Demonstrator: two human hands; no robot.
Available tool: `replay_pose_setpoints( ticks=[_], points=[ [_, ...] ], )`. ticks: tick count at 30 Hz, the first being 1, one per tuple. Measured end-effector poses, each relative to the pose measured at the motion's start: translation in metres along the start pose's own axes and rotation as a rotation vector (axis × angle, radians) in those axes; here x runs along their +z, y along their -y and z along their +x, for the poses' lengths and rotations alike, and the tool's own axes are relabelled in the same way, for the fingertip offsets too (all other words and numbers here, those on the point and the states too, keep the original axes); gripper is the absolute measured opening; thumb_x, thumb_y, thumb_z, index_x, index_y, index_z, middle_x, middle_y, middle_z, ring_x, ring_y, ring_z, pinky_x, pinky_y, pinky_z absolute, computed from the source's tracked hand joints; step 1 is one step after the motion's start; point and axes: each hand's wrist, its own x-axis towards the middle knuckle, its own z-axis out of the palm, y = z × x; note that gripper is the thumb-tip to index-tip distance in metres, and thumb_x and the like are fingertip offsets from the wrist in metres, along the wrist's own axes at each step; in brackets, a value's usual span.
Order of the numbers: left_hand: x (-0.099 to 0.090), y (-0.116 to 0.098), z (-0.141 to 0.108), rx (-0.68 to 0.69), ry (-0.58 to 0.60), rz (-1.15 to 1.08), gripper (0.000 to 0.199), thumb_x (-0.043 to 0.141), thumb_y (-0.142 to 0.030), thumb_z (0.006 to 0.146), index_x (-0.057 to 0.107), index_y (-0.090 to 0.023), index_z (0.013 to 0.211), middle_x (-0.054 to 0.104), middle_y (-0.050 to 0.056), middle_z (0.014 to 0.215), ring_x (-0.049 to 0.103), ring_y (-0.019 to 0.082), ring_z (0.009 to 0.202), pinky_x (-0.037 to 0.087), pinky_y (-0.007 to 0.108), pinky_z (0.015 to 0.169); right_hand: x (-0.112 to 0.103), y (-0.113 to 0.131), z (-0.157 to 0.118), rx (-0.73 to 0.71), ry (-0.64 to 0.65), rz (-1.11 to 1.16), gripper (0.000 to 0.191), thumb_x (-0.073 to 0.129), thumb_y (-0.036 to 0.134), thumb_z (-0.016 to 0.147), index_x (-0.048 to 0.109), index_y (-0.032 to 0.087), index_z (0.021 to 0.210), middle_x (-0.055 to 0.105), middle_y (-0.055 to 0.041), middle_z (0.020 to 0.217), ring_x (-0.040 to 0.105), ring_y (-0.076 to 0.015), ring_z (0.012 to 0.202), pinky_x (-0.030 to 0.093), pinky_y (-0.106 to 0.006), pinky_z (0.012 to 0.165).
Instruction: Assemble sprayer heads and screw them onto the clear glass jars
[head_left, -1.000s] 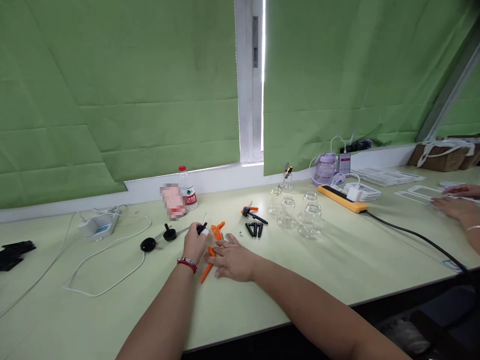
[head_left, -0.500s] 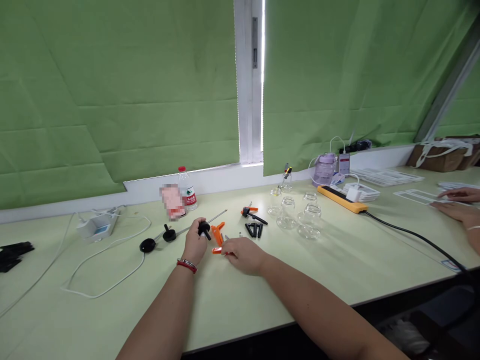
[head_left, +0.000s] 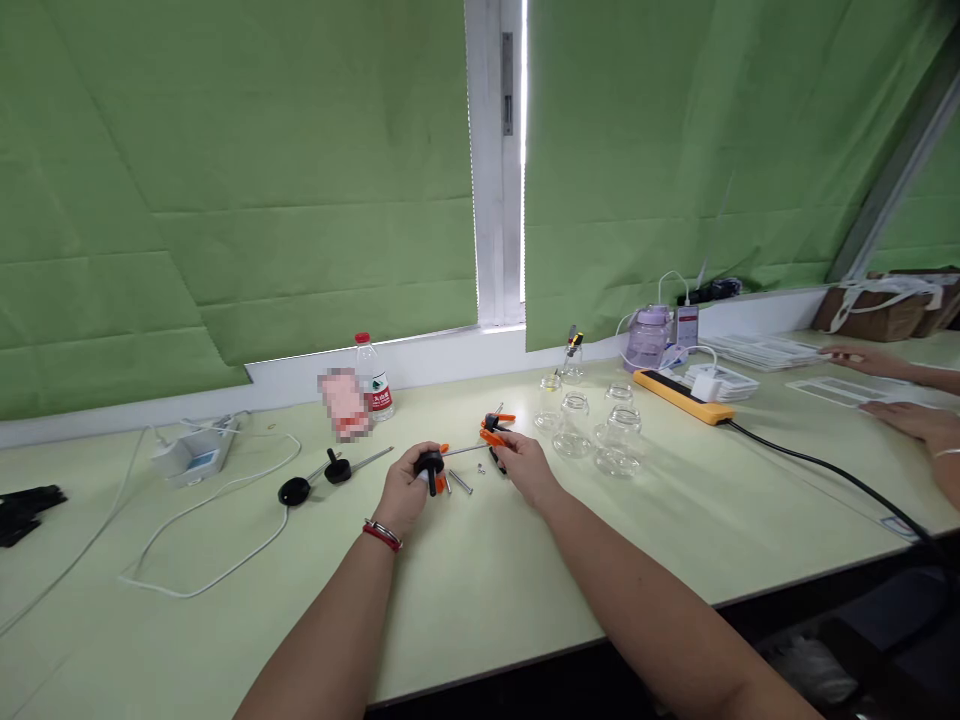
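My left hand (head_left: 401, 495) is closed around a black round lid-like part (head_left: 429, 461). A thin metal rod (head_left: 466, 450) runs out of that part toward the right. Between the fingers of my right hand (head_left: 532, 468) is a small orange plastic piece (head_left: 491, 438), at the rod's far end; whether it sits on the rod I cannot tell. More orange pieces lie partly hidden behind my left hand. Metal pins (head_left: 461, 482) and a tiny metal part (head_left: 481, 468) rest on the table between my hands. Beyond my right hand lies a black and orange assembly (head_left: 496, 419); black sticks are mostly hidden.
Glass jars (head_left: 574, 438) stand right of my hands, near an orange power strip (head_left: 686, 397). Two black round parts (head_left: 294, 491) with rods lie left. A water bottle (head_left: 380, 385) stands behind, and another person's hands (head_left: 896, 415) are at far right.
My right hand has moved up and right with the orange piece, to the rod's end. My left hand has shifted slightly right, turning the rod rightward. The pins are now uncovered.
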Motion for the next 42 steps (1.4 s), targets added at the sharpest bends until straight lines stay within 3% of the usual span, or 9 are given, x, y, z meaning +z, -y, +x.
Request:
replay_pose_setpoints(
  ticks=[6,11,18,25,31,36,42],
  points=[
    [0.005,0.000,-0.002,-0.002,0.032,-0.071,0.047,0.046,-0.008,0.059,0.062,-0.017,0.102,0.067,0.004,0.088,0.066,0.018,0.076,0.053,0.028,0.064,0.006,0.007,-0.006,0.096,0.063,0.133,0.023,0.056,0.026,0.076,0.067,0.018,0.094,0.065,-0.0050,0.085,0.050,-0.0074,0.045,0.031,-0.021,0.039],
    [0.003,-0.001,-0.001,-0.016,0.004,-0.123,0.046,0.048,-0.008,0.058,0.061,-0.017,0.101,0.067,0.004,0.088,0.068,0.018,0.077,0.054,0.030,0.068,-0.001,0.001,0.000,0.130,-0.003,0.191,0.034,0.057,0.025,0.075,0.064,0.020,0.108,0.062,-0.0021,0.078,0.043,-0.0059,0.042,0.030,-0.022,0.041],
    [0.006,0.001,-0.002,-0.015,0.047,-0.130,0.043,0.052,-0.009,0.061,0.063,-0.017,0.102,0.069,0.005,0.087,0.067,0.018,0.076,0.053,0.029,0.065,0.001,0.004,-0.001,0.174,0.032,0.310,0.041,0.060,0.016,0.064,0.069,0.016,0.104,0.063,-0.0049,0.079,0.046,-0.0077,0.047,0.030,-0.023,0.043],
    [0.005,0.002,-0.002,0.002,0.083,-0.085,0.041,0.054,-0.010,0.063,0.065,-0.017,0.102,0.069,0.008,0.100,0.066,0.019,0.081,0.053,0.031,0.070,-0.002,0.007,-0.002,0.186,0.055,0.430,0.035,0.060,0.018,0.064,0.069,0.010,0.098,0.060,-0.0030,0.054,0.048,-0.0129,0.051,0.033,-0.025,0.047],
    [0.005,0.001,-0.003,0.031,0.125,-0.038,0.040,0.054,-0.011,0.066,0.066,-0.018,0.103,0.068,0.008,0.106,0.065,0.020,0.087,0.052,0.033,0.076,-0.001,0.008,-0.001,0.196,0.041,0.460,0.031,0.062,0.019,0.064,0.069,0.011,0.093,0.066,-0.0070,0.069,0.052,-0.0128,0.055,0.033,-0.025,0.048],
    [0.007,-0.002,-0.004,0.062,0.163,0.003,0.037,0.054,-0.013,0.068,0.067,-0.018,0.103,0.069,0.007,0.095,0.063,0.021,0.087,0.052,0.034,0.075,0.000,0.009,-0.003,0.210,0.049,0.455,0.027,0.065,0.020,0.064,0.070,0.011,0.088,0.067,-0.0096,0.079,0.050,-0.0108,0.053,0.034,-0.026,0.049],
    [0.006,0.000,-0.004,0.104,0.198,0.060,0.042,0.054,-0.008,0.067,0.068,-0.021,0.104,0.067,0.007,0.106,0.061,0.022,0.098,0.045,0.040,0.092,0.002,0.012,-0.008,0.173,0.123,0.445,0.027,0.071,0.022,0.061,0.069,0.010,0.085,0.067,-0.0086,0.075,0.051,-0.0113,0.056,0.035,-0.026,0.051]
  ],
)
